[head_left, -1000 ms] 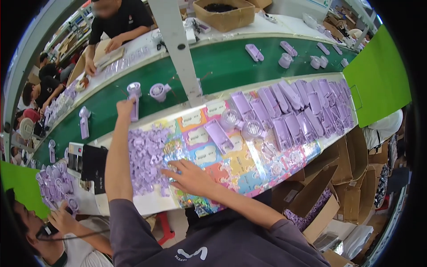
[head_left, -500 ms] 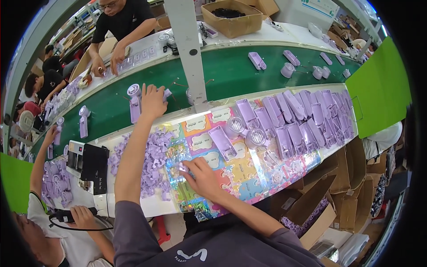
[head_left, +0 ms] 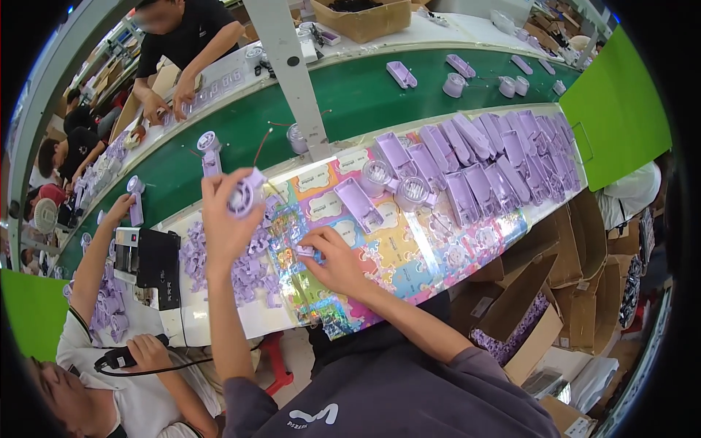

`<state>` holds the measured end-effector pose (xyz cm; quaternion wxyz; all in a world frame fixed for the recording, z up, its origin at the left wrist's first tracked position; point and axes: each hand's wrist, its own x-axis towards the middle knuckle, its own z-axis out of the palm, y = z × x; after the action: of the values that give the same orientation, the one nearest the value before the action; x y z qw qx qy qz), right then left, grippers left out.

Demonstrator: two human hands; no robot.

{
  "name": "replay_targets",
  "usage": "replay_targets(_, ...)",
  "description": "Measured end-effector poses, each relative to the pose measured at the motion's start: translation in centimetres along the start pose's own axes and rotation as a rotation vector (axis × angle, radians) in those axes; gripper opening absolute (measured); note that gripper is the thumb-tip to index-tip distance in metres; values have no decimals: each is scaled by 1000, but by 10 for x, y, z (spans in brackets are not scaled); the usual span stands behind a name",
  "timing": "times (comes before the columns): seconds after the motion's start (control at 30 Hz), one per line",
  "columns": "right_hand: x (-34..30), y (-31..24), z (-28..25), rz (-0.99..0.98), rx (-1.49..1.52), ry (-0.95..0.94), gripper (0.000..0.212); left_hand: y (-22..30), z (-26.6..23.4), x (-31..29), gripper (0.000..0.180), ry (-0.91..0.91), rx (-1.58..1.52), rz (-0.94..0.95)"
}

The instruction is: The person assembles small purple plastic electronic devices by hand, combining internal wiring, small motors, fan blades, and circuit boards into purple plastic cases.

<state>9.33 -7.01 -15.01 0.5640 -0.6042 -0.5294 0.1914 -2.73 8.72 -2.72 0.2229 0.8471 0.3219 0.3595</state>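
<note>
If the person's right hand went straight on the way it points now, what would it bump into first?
Probably the heap of small purple parts ahead of the right hand, though the hand's height above them is hard to judge.

Bright, even light from an unclear source covers the long, flat green conveyor belt (head_left: 365,98). On its near side, glossy multicoloured printed sheets (head_left: 398,270) throw pale glare; below its right end, open brown cardboard boxes (head_left: 584,248) sit in dimmer shade. Fisheye distortion bows the belt.
</note>
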Motion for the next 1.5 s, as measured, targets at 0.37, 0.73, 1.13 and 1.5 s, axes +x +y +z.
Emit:
replay_targets(0.37,-1,6,-1,51,90,-8,25,31,7,-140,57,118,-157,-206)
replay_targets(0.73,22,-45,-73,172,322,-163,30,37,24,-148,60,28,-269,-255)
replay_targets(1.13,-1,-62,-89,508,270,-400,40,66,43,-132,47,-63,-116,109)
replay_targets(1.5,-34,-65,-97,305,203,-199,39,61,75,-145,25,-171,-772,-395)
